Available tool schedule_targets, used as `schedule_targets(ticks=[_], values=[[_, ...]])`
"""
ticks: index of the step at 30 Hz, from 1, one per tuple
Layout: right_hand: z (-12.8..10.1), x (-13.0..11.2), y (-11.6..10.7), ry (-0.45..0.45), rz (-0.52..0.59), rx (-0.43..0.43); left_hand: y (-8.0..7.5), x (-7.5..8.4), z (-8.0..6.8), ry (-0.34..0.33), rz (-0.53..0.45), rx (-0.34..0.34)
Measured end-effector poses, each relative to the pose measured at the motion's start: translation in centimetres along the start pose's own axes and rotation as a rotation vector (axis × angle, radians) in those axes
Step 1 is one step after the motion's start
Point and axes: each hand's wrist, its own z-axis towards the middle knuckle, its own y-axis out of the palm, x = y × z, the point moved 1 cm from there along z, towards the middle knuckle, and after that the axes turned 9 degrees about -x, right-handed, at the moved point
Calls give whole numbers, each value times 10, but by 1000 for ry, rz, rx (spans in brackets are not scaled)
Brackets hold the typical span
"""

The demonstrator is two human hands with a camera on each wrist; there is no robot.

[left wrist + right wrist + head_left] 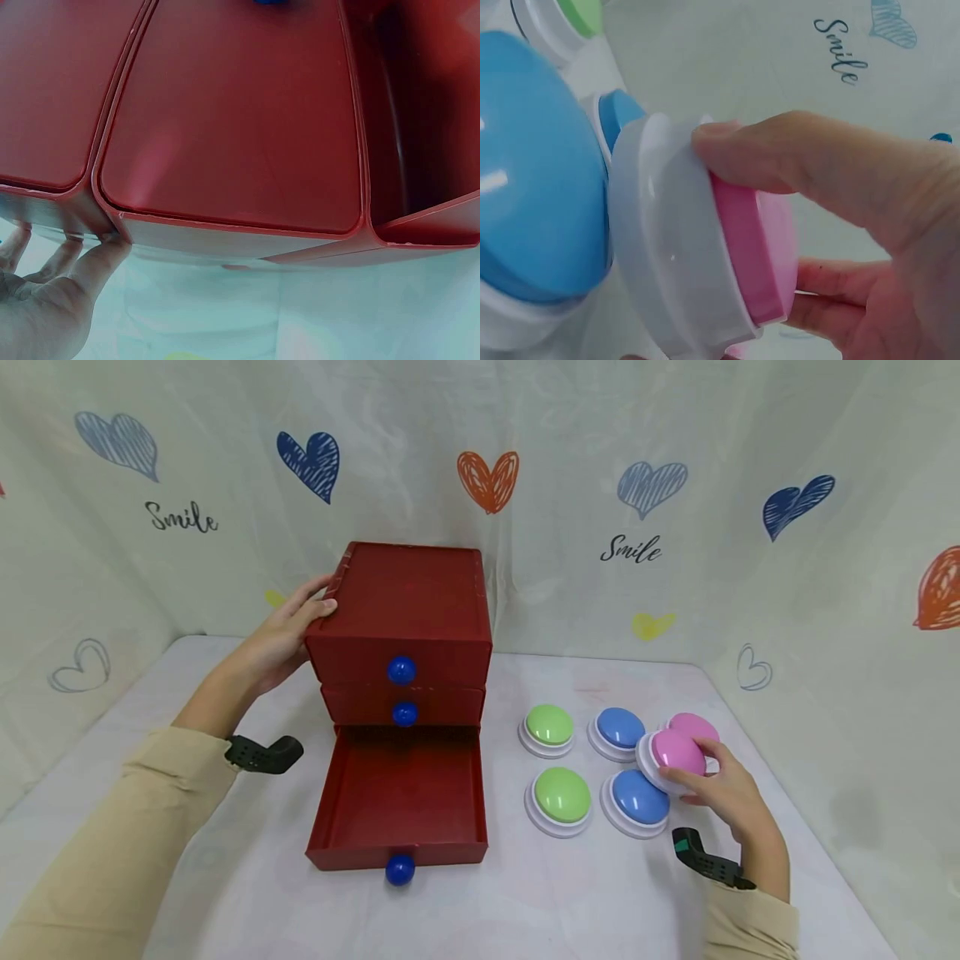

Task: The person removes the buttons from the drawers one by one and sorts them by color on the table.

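A red three-drawer box (408, 593) with blue ball knobs stands left of centre; its bottom drawer (408, 793) is pulled out with nothing in it. My left hand (281, 631) rests against the box's left side, fingertips at the upper edge; in the left wrist view the fingers (101, 262) touch the red wall. On the right, my right hand (723, 785) holds a pink push button (678, 752) by its white base, thumb on the rim (675, 225). This button partly covers a second pink button (693, 725) and overlaps the near blue button (640, 797) in the head view.
Beside the box are two green buttons, one nearer (562, 795) and one farther (550, 725). Another blue button (620, 727) sits behind the near blue one. A white cloth covers the table (525, 902), and a curtain (555, 427) printed with hearts hangs behind.
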Motion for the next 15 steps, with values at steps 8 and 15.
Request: schedule_targets(ticks=[8, 15], values=[[47, 94, -9, 53, -68, 37, 1, -1, -1, -14, 3, 4], [19, 61, -18, 186, -59, -21, 1, -3, 1, -19, 0, 3]])
